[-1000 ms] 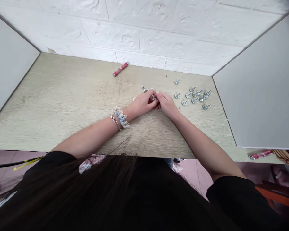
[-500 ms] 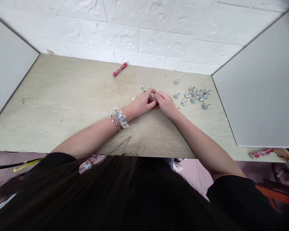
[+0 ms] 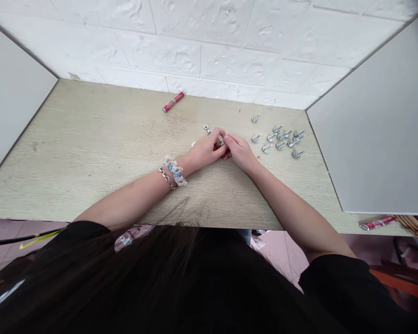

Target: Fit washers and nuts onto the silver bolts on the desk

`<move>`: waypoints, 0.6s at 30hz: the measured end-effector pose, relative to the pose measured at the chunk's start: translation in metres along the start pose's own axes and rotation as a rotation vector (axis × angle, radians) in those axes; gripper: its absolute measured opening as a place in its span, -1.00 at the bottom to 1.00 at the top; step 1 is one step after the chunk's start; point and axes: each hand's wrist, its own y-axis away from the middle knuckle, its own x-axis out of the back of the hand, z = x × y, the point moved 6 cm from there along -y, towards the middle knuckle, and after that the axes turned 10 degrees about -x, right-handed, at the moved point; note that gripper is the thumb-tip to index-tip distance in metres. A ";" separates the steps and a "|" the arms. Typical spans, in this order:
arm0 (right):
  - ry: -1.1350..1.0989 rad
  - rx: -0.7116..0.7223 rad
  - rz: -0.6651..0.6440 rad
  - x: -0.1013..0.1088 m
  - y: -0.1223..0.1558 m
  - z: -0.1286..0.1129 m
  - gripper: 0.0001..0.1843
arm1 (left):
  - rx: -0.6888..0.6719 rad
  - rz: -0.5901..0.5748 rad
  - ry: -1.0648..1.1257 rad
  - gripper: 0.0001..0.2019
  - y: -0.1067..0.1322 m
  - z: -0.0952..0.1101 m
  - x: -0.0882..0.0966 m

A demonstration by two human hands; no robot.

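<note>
Near the middle of the table, my left hand (image 3: pixel 208 150) and my right hand (image 3: pixel 243 154) meet with their fingertips together. Both are closed on a small silvery metal fastener (image 3: pixel 222 143), mostly hidden by the fingers, so its exact kind does not show. Just beyond the left hand's knuckles lies a silvery nut (image 3: pixel 206 127), with another small metal piece (image 3: pixel 208 132) partly covered beside it. A pale round piece (image 3: pixel 193 144) peeks out behind the left hand. To the right of my hands, several silvery bolts with washers (image 3: pixel 281 135) stand or lean in a loose group.
A red tube (image 3: pixel 173 101) lies toward the white brick wall (image 3: pixel 181 55). Grey panels border the wooden table (image 3: pixel 90 134) on the left and right. Another red tube (image 3: pixel 378 222) lies at the front right corner, beside woven wicker (image 3: pixel 416 227).
Both hands stay in place with their fingers together; only a very slight shift at the fingertips shows around the metal fastener. The bolts and tubes lie as before.
</note>
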 end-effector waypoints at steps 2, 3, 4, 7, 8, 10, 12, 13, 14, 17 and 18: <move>-0.039 -0.002 -0.008 0.000 -0.001 0.001 -0.65 | -0.001 0.005 -0.014 -0.86 0.000 -0.001 0.000; -0.055 -0.010 -0.011 0.000 -0.001 0.001 -0.64 | -0.001 0.007 -0.018 -0.87 0.000 -0.001 0.000; -0.066 -0.021 -0.013 0.000 -0.001 0.001 -0.64 | -0.003 0.009 -0.019 -0.87 0.000 -0.001 0.001; -0.083 -0.053 -0.019 -0.001 -0.001 0.000 -0.64 | -0.016 0.017 -0.011 -0.87 0.000 -0.001 0.001; -0.087 -0.060 -0.020 -0.001 -0.001 0.000 -0.65 | -0.019 0.023 -0.010 -0.87 0.000 -0.002 0.001; -0.089 -0.069 -0.021 -0.002 -0.001 -0.001 -0.64 | -0.025 0.040 -0.012 -0.86 0.000 -0.002 0.002; -0.085 -0.069 -0.021 -0.002 -0.001 0.000 -0.62 | -0.030 0.055 -0.023 -0.86 0.000 -0.002 0.003; -0.085 -0.066 -0.022 -0.002 -0.001 0.000 -0.60 | -0.033 0.060 -0.030 -0.86 0.000 -0.002 0.004; -0.086 -0.062 -0.023 -0.002 -0.001 0.000 -0.59 | -0.036 0.062 -0.036 -0.86 0.000 -0.002 0.004; -0.099 -0.056 -0.021 -0.001 -0.002 0.002 -0.53 | -0.042 0.081 -0.033 -0.86 -0.001 -0.002 0.004; -0.103 -0.056 -0.018 -0.001 -0.002 0.002 -0.51 | -0.043 0.092 -0.025 -0.86 -0.001 -0.002 0.004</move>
